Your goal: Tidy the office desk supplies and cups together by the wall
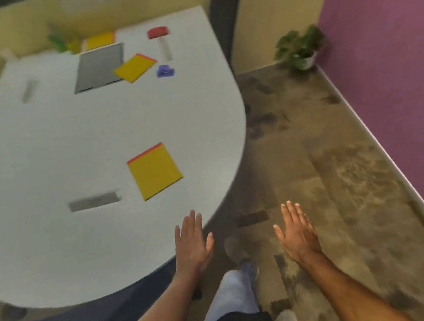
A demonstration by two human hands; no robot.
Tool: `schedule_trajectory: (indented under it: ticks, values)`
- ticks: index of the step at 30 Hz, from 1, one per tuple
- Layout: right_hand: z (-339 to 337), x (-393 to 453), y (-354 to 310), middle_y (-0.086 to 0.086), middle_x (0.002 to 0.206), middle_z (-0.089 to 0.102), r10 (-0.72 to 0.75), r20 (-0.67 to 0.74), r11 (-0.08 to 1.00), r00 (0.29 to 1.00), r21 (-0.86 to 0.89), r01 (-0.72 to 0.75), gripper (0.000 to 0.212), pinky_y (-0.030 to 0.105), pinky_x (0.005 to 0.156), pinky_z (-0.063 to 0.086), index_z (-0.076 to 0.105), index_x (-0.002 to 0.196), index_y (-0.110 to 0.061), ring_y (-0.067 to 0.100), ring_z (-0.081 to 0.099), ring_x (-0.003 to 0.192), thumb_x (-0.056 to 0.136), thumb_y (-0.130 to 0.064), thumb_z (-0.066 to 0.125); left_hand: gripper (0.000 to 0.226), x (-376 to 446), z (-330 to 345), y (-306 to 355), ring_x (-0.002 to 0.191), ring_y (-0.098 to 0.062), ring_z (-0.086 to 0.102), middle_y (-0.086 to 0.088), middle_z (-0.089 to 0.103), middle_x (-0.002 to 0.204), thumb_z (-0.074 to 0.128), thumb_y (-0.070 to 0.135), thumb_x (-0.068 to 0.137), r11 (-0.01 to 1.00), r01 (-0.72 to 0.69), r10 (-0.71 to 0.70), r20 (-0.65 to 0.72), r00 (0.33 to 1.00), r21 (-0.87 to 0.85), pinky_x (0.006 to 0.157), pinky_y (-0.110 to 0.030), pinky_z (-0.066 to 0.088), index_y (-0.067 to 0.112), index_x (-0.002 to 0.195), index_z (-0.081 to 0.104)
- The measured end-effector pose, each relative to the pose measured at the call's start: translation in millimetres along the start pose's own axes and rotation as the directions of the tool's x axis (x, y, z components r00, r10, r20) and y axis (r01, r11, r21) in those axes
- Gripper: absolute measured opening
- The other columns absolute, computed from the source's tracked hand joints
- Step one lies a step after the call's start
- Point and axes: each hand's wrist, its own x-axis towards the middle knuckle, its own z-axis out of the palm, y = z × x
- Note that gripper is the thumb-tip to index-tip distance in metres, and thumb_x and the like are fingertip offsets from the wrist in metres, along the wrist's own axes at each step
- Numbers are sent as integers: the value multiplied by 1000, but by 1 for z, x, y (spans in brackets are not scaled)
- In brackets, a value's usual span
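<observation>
Both hands empty, palms down, fingers spread flat. Left hand (193, 243) hovers over the desk's (43, 161) near rounded edge; right hand (297, 232) hangs over the floor (328, 172), off the desk entirely. Nothing gripped, so probably an approach pose, arms out ahead of a reach.

Nearest item: yellow notepad (155, 171), flat near the desk's right curved edge, red strip at its far side. Likely first pick, closest to the left hand. Just left of it a grey slot (94, 200) in the desk surface.

Further in: grey mat (100, 67) mid-desk, second yellow notepad (135, 67) lying skewed, touching or overlapping the mat's right edge. Purple object (165, 71) beside that, too blurred to name.

Far edge by the wall: third yellow pad (99, 40), green and yellow items (64, 42), blurred, maybe cups; red object (158, 32) toward the far right corner. That cluster looks like the gathering spot, so the near pad is the farthest stray.
</observation>
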Motion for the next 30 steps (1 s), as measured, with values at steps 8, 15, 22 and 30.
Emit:
schedule_trajectory:
  ticks: [8,15,22,30]
  values:
    - [-18,164,-99,4,169,13,-227,118,972,967,-29,231,71,39,126,10,20,161,-14,22,5,157,102,-48,39,71,96,-12,-62,153,-29,29,-7,24,167,23,54,99,964,252,-252,12,968,-83,124,-46,8,15,156,36]
    - [-33,275,-187,2,170,5,-399,172,909,901,-52,413,70,34,125,4,11,162,-15,20,-2,157,103,-51,26,70,165,-31,-107,154,-23,25,-3,21,168,27,52,100,897,393,-407,-34,913,-203,124,-42,2,15,159,30]
    - [-30,345,-260,3,170,8,-565,247,797,787,-85,598,85,33,125,5,14,162,-15,19,0,157,91,-61,6,83,199,-36,-142,153,-26,29,-5,25,168,2,65,99,792,517,-564,-65,823,-324,124,-51,18,15,159,31]
    - [-16,397,-337,2,170,2,-660,403,683,635,-30,730,79,35,125,8,7,163,-17,21,-2,157,101,-57,37,89,234,-34,-151,146,-34,41,-12,37,162,5,68,99,655,657,-708,2,706,-374,118,-58,28,9,155,40]
